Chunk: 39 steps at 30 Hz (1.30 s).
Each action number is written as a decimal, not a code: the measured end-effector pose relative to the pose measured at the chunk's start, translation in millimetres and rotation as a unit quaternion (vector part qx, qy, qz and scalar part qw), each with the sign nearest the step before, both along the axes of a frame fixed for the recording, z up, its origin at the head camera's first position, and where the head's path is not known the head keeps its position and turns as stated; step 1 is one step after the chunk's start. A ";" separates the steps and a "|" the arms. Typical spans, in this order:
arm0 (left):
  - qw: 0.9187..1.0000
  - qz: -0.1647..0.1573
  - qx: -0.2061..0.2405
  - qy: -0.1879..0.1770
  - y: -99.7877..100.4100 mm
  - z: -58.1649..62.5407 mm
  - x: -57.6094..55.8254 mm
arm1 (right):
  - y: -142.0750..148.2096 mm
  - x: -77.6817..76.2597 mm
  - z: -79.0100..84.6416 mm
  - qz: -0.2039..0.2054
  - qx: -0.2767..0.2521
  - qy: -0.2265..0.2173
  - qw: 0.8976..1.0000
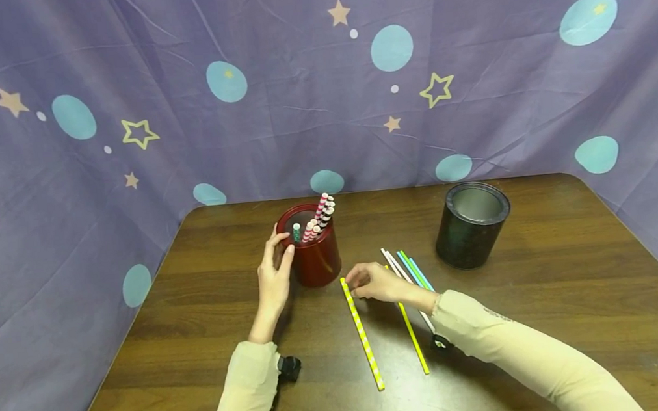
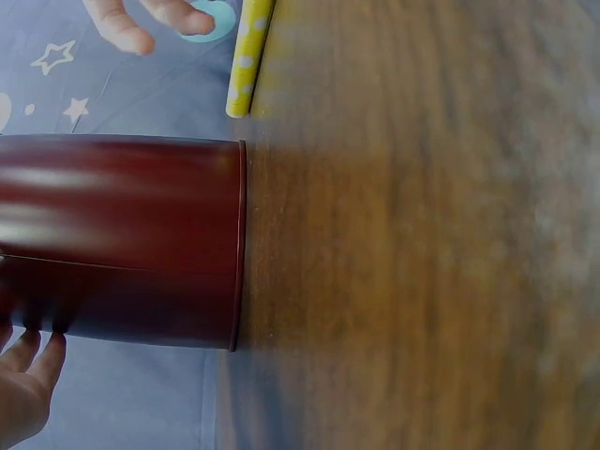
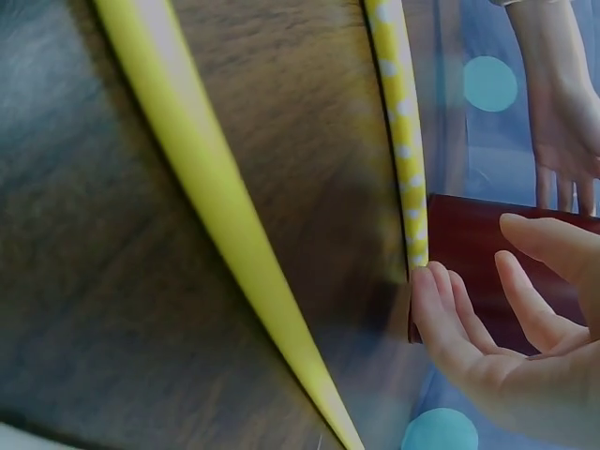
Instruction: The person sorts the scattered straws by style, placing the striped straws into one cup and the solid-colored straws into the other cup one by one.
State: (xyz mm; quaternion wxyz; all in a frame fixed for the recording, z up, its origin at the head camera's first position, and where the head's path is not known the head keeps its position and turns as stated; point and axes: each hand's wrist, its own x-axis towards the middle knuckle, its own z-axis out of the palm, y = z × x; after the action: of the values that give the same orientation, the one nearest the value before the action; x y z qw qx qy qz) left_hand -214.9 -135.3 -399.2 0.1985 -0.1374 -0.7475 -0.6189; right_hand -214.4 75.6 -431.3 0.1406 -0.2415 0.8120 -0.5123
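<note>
Two grips, both mine. Left grip (image 1: 274, 275): extended far, fingers spread, tips against the left side of the dark-red canister (image 1: 318, 265). Right grip (image 1: 378, 282): slanted in from near right, fingers loosely bent, thumb apart, nothing held, by the far end of the spotted straw (image 1: 363, 334). Straw: slender, yellow with white spots, lying on the bench (image 1: 196, 361), far end just beside the canister.

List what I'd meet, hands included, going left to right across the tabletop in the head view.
Left hand → red canister → yellow-and-white straw → plain yellow straw → dark canister. The right hand and the other straws overlap within this order, so they are left out.
</note>
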 end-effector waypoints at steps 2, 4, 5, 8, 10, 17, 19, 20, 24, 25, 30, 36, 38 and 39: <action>1.000 0.002 -0.002 -0.001 0.1 0.1 0.0 | -0.3 -0.5 -2.1 0.007 -0.001 -0.004 1.000; 1.000 0.003 -0.004 -0.001 0.3 0.0 0.0 | -0.7 -0.3 -3.2 0.009 0.003 -0.010 1.000; 1.000 0.004 -0.003 0.000 0.4 0.0 -0.1 | -1.0 -0.2 -3.7 0.009 0.004 -0.013 1.000; 1.000 0.006 -0.004 0.001 0.8 -0.2 -0.2 | -2.0 0.4 -4.5 0.010 0.012 -0.017 1.000; 1.000 0.007 -0.004 0.001 1.0 -0.1 0.0 | -2.6 1.4 -4.5 0.011 0.014 -0.020 1.000; 1.000 0.004 -0.004 0.000 0.9 0.3 0.5 | -5.1 2.9 -6.9 0.018 0.008 -0.026 0.999; 1.000 0.005 -0.004 0.000 0.9 0.4 0.6 | -5.8 3.0 -7.4 0.019 0.011 -0.024 0.999; 1.000 0.005 -0.004 0.000 0.9 0.5 0.5 | -6.1 3.1 -7.8 0.020 0.012 -0.023 0.999; 1.000 0.007 -0.006 -0.002 1.2 1.0 0.7 | -7.3 4.2 -8.8 0.021 0.021 -0.018 0.999; 1.000 0.007 -0.006 -0.003 1.3 1.3 0.8 | -7.6 4.3 -9.2 0.023 0.023 -0.017 0.999; 1.000 0.007 -0.007 -0.002 1.7 2.2 1.0 | -9.2 4.3 -12.6 0.027 0.034 -0.016 0.999; 1.000 0.007 -0.007 -0.002 1.4 1.6 0.5 | -10.9 5.1 -12.5 0.030 0.060 -0.011 0.998; 1.000 0.007 -0.006 -0.002 1.0 1.3 0.3 | -11.1 5.6 -12.2 0.035 0.067 -0.005 0.997; 1.000 0.007 -0.006 -0.002 0.8 1.2 0.3 | -11.2 5.7 -12.4 0.038 0.069 -0.001 0.997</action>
State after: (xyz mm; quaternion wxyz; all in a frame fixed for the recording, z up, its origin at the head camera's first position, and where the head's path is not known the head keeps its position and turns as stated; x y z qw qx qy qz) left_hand -214.6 -134.5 -398.0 0.2010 -0.1319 -0.7525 -0.6132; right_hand -208.7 64.4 -443.8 0.1773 -0.2607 0.8358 -0.4495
